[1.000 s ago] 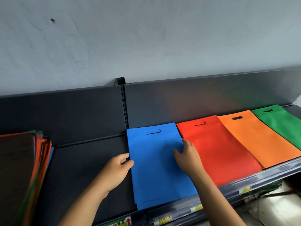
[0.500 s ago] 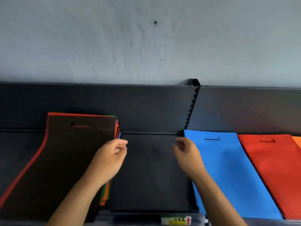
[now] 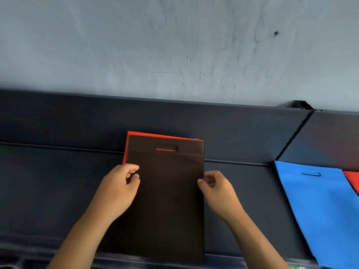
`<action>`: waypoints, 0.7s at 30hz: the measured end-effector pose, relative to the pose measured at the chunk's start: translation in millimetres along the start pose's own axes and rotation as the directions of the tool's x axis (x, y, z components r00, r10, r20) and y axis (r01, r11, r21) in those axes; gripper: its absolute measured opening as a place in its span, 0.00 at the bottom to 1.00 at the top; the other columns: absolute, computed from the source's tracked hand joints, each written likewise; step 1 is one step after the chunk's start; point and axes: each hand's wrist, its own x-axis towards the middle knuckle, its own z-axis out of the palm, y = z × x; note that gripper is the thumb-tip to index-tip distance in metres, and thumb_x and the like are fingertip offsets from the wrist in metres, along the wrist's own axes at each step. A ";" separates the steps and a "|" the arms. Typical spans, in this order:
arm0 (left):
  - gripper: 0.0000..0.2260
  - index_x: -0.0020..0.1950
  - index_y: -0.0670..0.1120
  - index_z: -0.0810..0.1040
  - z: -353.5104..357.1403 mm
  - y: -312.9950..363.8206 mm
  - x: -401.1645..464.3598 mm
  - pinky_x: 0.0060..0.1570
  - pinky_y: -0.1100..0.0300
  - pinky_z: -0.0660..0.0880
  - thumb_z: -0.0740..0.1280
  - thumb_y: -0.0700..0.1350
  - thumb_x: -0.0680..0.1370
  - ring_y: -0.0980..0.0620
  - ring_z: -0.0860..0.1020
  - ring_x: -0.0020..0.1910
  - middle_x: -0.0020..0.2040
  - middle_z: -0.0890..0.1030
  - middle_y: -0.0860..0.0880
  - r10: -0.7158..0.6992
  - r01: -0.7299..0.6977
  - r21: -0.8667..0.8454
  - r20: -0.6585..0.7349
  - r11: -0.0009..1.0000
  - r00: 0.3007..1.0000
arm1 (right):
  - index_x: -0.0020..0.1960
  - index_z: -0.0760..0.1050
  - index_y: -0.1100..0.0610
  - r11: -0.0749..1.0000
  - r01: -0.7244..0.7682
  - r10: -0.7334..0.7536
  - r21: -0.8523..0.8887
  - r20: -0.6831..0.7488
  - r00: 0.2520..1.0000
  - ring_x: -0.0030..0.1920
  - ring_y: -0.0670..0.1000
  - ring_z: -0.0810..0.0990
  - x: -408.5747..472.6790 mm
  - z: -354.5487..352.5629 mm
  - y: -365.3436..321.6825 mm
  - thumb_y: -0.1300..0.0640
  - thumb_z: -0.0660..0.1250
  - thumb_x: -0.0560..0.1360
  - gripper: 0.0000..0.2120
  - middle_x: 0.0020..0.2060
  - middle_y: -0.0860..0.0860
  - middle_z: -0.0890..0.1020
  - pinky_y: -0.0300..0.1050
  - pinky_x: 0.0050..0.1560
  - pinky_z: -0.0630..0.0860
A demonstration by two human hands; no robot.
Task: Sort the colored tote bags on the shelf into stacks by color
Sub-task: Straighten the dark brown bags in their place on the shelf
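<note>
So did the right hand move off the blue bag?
Yes. The right hand went left: it was on the blue tote bag, and now it is at the right edge of the dark brown tote bag.

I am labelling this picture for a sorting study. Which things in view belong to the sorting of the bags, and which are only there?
Belong to the job:
- dark brown bag on top of the mixed pile
- red bag under it
- blue bag
- left hand, right hand
- shelf

Only there:
- grey wall
- shelf back panel
</note>
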 end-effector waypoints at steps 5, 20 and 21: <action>0.18 0.75 0.54 0.73 -12.5 -27.4 9.2 0.59 0.60 0.71 0.63 0.51 0.84 0.58 0.74 0.63 0.72 0.73 0.55 0.001 -0.011 0.084 0.111 0.996 0.994 | 0.58 0.75 0.53 0.986 -0.164 0.163 -0.034 -0.022 0.986 0.49 0.45 0.81 -11.7 21.8 -13.3 0.37 0.73 0.76 0.22 0.50 0.45 0.82 0.41 0.41 0.75; 0.23 0.80 0.51 0.66 -9.8 -38.5 9.2 0.72 0.59 0.67 0.62 0.53 0.85 0.54 0.67 0.76 0.81 0.62 0.56 0.124 -0.162 0.147 0.238 0.976 0.963 | 0.47 0.84 0.56 0.956 -0.245 0.267 0.163 -0.133 0.954 0.41 0.52 0.89 -26.2 22.3 -13.4 0.47 0.74 0.79 0.11 0.39 0.49 0.89 0.60 0.52 0.86; 0.23 0.79 0.51 0.67 -10.5 -38.9 9.2 0.71 0.59 0.67 0.62 0.53 0.85 0.55 0.68 0.76 0.80 0.64 0.56 0.133 -0.174 0.156 0.241 0.972 0.961 | 0.47 0.84 0.56 0.952 -0.247 0.274 0.180 -0.143 0.951 0.41 0.53 0.89 -26.7 20.4 -13.0 0.48 0.74 0.79 0.11 0.38 0.49 0.89 0.61 0.52 0.86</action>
